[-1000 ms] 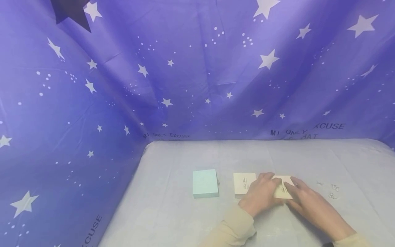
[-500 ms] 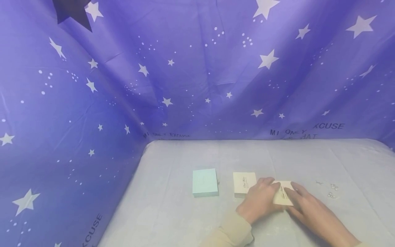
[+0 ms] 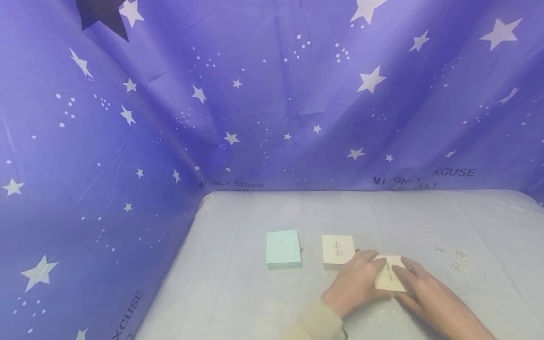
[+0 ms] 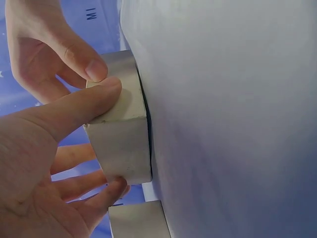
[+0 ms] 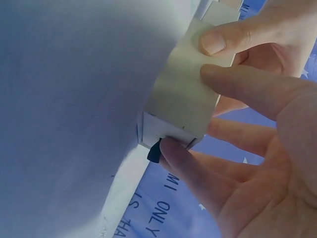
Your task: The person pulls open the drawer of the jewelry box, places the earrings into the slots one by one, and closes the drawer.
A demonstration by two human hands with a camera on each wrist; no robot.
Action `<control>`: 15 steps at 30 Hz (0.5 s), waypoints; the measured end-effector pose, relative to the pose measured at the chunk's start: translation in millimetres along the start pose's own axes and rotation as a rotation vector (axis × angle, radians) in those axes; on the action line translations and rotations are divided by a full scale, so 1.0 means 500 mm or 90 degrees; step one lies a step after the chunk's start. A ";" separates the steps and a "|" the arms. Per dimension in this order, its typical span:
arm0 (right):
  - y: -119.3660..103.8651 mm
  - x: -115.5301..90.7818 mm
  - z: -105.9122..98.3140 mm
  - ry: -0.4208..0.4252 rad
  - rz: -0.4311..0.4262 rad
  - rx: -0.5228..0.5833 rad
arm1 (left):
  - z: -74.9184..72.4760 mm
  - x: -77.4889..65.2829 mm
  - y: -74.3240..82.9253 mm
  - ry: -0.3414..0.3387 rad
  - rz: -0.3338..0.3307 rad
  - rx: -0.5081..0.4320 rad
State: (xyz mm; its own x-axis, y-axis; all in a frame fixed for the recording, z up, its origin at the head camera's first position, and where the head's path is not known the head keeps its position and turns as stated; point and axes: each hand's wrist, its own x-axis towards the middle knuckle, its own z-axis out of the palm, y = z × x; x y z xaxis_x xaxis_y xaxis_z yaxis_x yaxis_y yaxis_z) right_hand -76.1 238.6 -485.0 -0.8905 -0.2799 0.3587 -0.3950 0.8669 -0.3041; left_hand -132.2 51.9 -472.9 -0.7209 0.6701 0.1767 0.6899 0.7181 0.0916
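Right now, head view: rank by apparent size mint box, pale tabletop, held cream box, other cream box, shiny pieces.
1. Pale tabletop
2. Mint box
3. Held cream box and other cream box: look alike, both partly covered, so unranked
4. Shiny pieces, each tiny

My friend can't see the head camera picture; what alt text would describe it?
A person's left hand and right hand hold a cream box at a pale table. Left of it sit a second cream box, partly hidden, and a mint-green box; right of it lie small shiny pieces. Behind hangs a star-patterned purple-blue backdrop.
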 end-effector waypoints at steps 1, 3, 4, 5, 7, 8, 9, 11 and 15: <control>0.000 -0.002 0.000 0.001 -0.001 0.000 | -0.001 -0.002 0.001 0.001 0.002 0.001; 0.000 -0.006 -0.002 0.002 -0.004 -0.001 | -0.002 -0.006 0.004 0.004 0.006 0.007; 0.000 -0.008 -0.002 0.003 -0.008 -0.002 | -0.003 -0.008 0.006 0.006 0.008 0.008; 0.000 -0.010 -0.002 0.004 -0.010 -0.004 | -0.004 -0.010 0.007 0.008 0.011 0.012; 0.001 -0.014 -0.002 0.003 -0.015 -0.003 | -0.005 -0.016 0.010 0.010 0.016 0.019; 0.001 -0.015 -0.002 0.001 -0.016 -0.002 | -0.005 -0.019 0.011 0.014 0.019 0.022; 0.000 -0.017 -0.003 0.001 -0.018 0.000 | -0.006 -0.022 0.011 0.017 0.022 0.023; -0.001 -0.019 -0.004 -0.007 -0.014 0.007 | -0.006 -0.029 0.011 0.025 0.029 0.024; -0.010 -0.024 -0.009 -0.028 0.001 0.021 | -0.008 -0.041 0.008 0.038 0.040 0.010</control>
State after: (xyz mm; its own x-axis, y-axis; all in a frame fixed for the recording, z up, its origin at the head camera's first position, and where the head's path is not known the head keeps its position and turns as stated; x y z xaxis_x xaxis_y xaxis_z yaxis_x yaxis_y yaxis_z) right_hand -62.3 239.3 -484.0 -0.9003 -0.2967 0.3186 -0.3996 0.8536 -0.3342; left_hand -114.6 40.2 -472.4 -0.6708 0.7019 0.2393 0.7322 0.6782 0.0632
